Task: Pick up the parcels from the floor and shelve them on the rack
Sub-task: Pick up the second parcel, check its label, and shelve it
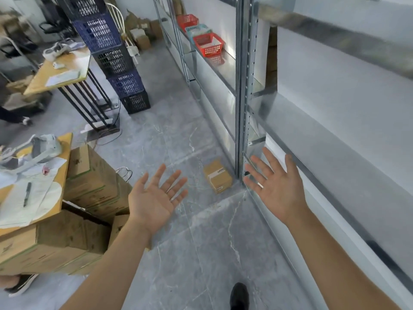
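A small brown cardboard parcel (218, 176) with white labels lies on the grey floor, right beside the foot of the metal rack's upright post (244, 90). My left hand (155, 198) is held out palm up, fingers spread, to the left of the parcel and nearer to me. My right hand (276, 186) is also spread and empty, to the right of the parcel, in front of the rack's lower shelves (317, 121). Neither hand touches the parcel.
Stacked cardboard boxes (89, 175) and a wooden table with papers (33, 193) stand at the left. A tower of blue and black crates (116, 61) rises behind. Red and teal baskets (209, 43) sit on a farther rack shelf. My black shoe (239, 295) is on the floor.
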`<state>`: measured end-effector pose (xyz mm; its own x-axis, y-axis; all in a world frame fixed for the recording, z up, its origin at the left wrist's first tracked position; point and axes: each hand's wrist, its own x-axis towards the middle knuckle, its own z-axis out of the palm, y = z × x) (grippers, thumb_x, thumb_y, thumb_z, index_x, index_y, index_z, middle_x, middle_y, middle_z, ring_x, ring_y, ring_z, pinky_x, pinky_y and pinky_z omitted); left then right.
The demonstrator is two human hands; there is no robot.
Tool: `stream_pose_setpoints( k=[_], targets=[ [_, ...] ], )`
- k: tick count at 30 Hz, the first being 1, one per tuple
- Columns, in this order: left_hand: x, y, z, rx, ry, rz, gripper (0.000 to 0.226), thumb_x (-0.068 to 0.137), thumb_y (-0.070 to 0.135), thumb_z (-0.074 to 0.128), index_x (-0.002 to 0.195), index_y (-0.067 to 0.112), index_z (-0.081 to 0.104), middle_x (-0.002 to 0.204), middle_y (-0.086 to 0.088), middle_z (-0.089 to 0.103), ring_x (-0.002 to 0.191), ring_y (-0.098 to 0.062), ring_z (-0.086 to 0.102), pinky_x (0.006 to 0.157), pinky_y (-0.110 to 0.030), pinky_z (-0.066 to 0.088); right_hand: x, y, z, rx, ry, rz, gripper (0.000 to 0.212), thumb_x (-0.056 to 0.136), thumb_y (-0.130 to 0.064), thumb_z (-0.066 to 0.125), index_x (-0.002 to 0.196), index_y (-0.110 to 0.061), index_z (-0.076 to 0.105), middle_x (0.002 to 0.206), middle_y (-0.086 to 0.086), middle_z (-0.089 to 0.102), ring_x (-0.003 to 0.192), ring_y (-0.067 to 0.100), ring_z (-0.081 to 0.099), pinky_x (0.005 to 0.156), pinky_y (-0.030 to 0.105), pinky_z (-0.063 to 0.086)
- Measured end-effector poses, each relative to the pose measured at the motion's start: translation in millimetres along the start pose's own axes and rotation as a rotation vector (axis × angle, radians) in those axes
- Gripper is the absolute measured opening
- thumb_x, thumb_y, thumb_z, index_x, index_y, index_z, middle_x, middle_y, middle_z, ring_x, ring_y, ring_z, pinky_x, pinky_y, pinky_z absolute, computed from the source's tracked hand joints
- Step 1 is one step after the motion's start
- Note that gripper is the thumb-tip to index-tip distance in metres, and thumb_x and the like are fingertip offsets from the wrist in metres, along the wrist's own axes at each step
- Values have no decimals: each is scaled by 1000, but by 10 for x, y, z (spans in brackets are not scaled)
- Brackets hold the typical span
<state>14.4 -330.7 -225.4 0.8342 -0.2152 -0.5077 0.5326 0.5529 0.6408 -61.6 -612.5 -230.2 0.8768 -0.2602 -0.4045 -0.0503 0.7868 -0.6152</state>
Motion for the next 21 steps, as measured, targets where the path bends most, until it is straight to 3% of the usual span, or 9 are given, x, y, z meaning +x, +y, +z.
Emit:
stream_pose_setpoints(
  k=[4, 12, 21],
  targets=[
    [376, 80, 203, -26, -9, -2, 53, 103, 50, 44, 145, 23, 62, 144, -20, 67, 136, -43, 59, 119, -60, 39, 421, -139, 93, -8, -7, 16, 58, 104, -62, 36, 149, -30, 57, 152, 6, 61, 141, 31, 56, 115, 52, 45],
    [1184, 351, 286, -45, -11, -31, 55, 103, 53, 43, 145, 24, 63, 143, -17, 68, 136, -41, 60, 118, -59, 40, 1198, -150, 424, -58, 18, 43, 60, 104, -62, 36, 152, -30, 54, 150, 7, 62, 138, 33, 58, 101, 49, 52],
    [2524, 1037, 77, -67, -16, -102, 55, 103, 52, 44, 146, 24, 62, 147, -16, 66, 138, -39, 58, 120, -59, 39, 2443, 46, 1046, -170, 72, 29, 61, 102, -63, 41, 152, -30, 54, 149, 7, 61, 140, 36, 56, 117, 57, 42]
  ],
)
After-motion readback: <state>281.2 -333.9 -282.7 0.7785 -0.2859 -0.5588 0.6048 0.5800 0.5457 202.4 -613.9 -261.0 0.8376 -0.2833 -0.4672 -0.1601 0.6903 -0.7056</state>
